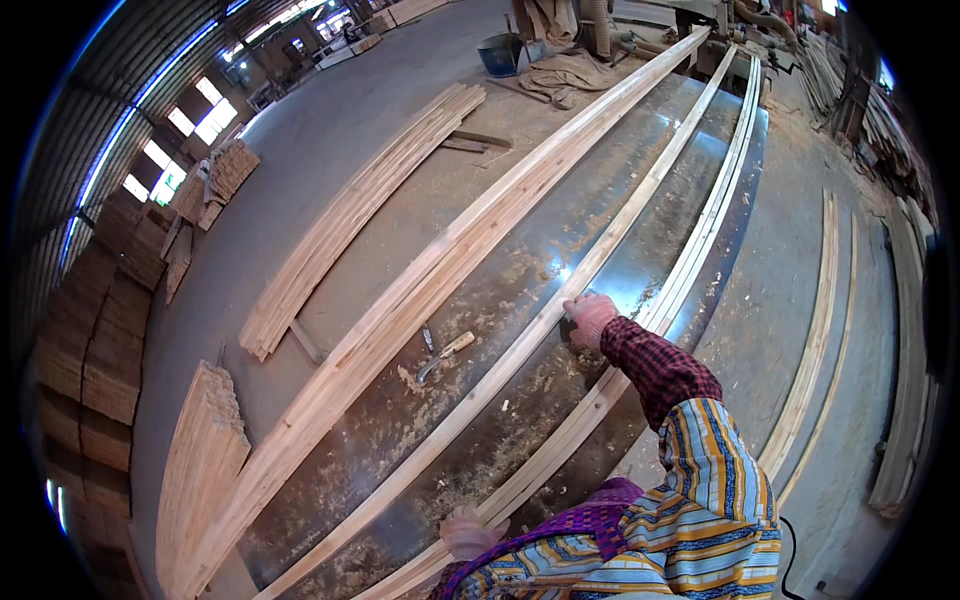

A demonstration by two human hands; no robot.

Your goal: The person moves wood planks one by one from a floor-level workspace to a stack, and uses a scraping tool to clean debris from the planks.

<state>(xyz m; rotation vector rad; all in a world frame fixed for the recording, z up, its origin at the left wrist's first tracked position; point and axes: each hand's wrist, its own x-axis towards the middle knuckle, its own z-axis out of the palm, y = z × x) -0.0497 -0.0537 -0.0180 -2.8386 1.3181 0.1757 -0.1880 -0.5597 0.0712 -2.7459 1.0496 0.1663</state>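
Note:
My right hand [591,318], in what looks like a pale knit glove, has its curled fingers on the edge of a long wooden strip [500,374] that runs along the middle of a dark metal table [480,450]. Lower down, my left hand [472,533] is closed over a narrow bundle of wooden strips [560,446] on the table's right side; its fingers are partly hidden. On the left part of the table lies a thicker stack of long boards [400,290]. A hooked tool with a wooden handle [457,343] rests among shavings between that stack and the middle strip.
Stacked strips [365,215] lie on floor supports to the left, with another stack [200,470] nearer. Long strips [808,350] lie on the floor at the right. Machinery [690,20] and a dark bucket [500,55] stand beyond the table. A black cable [790,550] trails at lower right.

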